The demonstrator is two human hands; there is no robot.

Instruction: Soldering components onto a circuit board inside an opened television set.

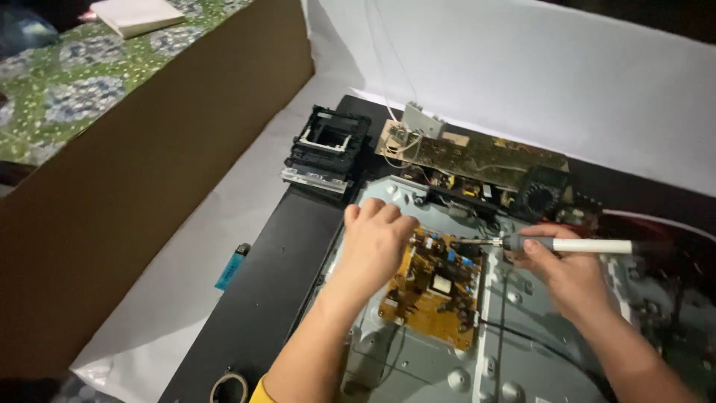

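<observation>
My left hand (377, 242) rests with curled fingers on the upper left corner of a yellow-brown circuit board (436, 295) that lies in a grey metal chassis (514, 328). A screwdriver (567, 245) with a grey-and-white handle is held in my right hand (563, 272); its metal tip points left at the board's top edge, close to my left fingertips. The board carries several small components and a white square part.
A long green circuit board (477, 160) with wires lies behind the chassis. A black plastic mechanism (328, 149) sits at the back left. A blue lighter (233, 265) lies on white paper (186, 283). A brown cardboard wall (149, 172) stands left. A tape roll (227, 388) is near the bottom edge.
</observation>
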